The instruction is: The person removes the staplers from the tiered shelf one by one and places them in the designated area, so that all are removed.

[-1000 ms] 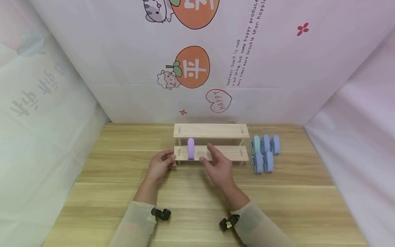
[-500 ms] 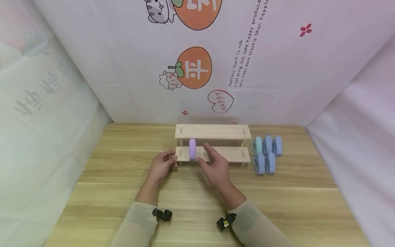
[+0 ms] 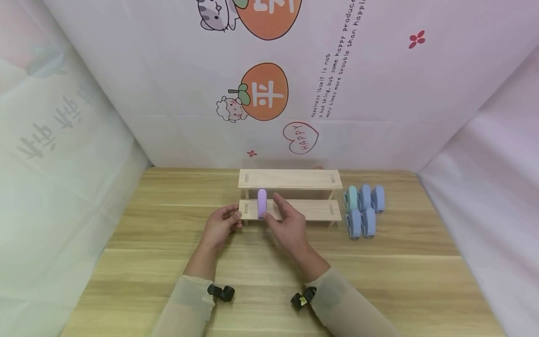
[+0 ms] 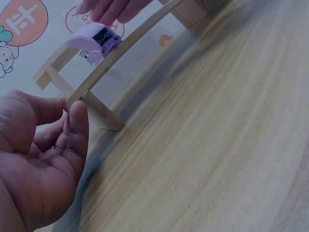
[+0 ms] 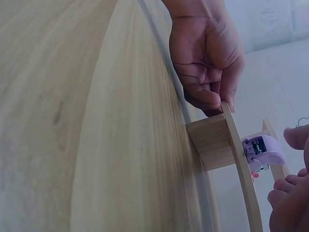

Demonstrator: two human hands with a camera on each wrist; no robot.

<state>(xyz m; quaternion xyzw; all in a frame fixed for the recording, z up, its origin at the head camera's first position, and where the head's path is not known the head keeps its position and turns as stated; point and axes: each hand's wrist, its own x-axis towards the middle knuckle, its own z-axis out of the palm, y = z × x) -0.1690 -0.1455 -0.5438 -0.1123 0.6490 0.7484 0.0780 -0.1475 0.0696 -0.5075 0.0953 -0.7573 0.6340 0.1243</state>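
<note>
A small purple stapler [image 3: 262,202] stands on the left part of the lower shelf [image 3: 301,209] of a two-step wooden rack. Its arched body and dark inner mechanism show in both wrist views, as with the purple stapler [image 5: 270,152] in the right one. My left hand [image 3: 219,228] pinches the left end of the lower shelf between thumb and fingers; the left wrist view shows this left hand [image 4: 43,159] up close. My right hand [image 3: 290,229] is beside the stapler with its fingers extended, thumb close to the stapler's front end.
The upper shelf [image 3: 290,179] rises behind the lower one. Right of the rack lie several blue staplers [image 3: 368,222] and a mint-green one [image 3: 350,199] in two rows. A white printed cloth [image 3: 189,140] hangs behind the wooden table [image 3: 269,290].
My right hand has moved left along the lower shelf, up close to the purple stapler. My left hand keeps its pinch on the shelf end.
</note>
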